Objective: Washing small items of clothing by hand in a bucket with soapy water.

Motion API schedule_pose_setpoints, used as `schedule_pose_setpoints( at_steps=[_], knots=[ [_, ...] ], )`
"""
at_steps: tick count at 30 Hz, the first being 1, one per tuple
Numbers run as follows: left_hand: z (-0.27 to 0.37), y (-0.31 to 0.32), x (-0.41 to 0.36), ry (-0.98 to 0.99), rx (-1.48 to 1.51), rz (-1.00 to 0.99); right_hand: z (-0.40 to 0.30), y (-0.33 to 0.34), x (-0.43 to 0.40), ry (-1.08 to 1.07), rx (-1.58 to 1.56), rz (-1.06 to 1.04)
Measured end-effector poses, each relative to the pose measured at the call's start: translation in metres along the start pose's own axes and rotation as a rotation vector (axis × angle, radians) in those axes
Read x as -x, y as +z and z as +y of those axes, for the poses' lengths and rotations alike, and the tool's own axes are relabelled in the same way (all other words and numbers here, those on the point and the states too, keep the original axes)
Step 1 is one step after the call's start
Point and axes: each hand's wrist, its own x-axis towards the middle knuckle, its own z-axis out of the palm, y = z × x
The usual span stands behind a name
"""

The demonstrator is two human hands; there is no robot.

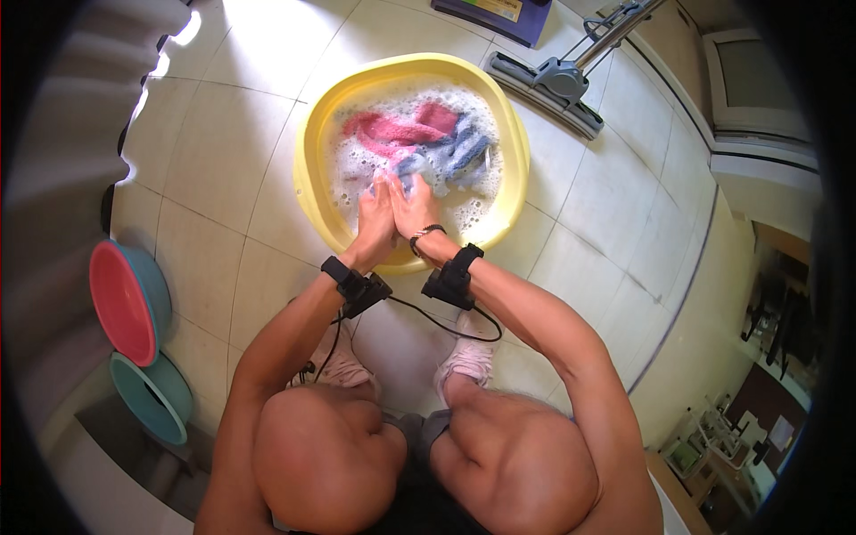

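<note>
A yellow plastic basin (309, 200) stands on the floor in front of my feet, holding cloudy, sudsy water (349, 190). In the water lies wet terry cloth, pink (391, 130) on the left and grey-blue (465, 147) on the right; whether it is one towel or two I cannot tell. My left hand (376, 208) and my right hand (416, 204) are pressed together at the basin's near side, gripping a bunched, foamy part of the cloth between them. My fingertips are partly hidden by suds.
A sponge mop (562, 83) rests on the tiles at the right, beside a purple object (511, 20). At the left, a pink-and-blue basin (124, 304) and a green basin (150, 394) lean near a curtain (73, 134). A black cable (461, 332) hangs between my wrist straps.
</note>
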Motion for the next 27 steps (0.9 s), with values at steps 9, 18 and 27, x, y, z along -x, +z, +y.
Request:
schedule_pose_setpoints(
  at_steps=[9,18,27],
  knots=[
    [0.007,-0.009,-0.014,0.142,-0.290,-0.078,-0.010,-0.022,-0.004,-0.135,0.134,0.002],
    [0.001,-0.025,-0.017,0.467,-0.642,0.087,-0.009,-0.072,-0.002,-0.185,0.443,0.060],
    [0.026,-0.026,0.019,0.485,-1.344,-0.051,-0.016,-0.077,0.010,-0.190,0.771,-0.286]
  ],
)
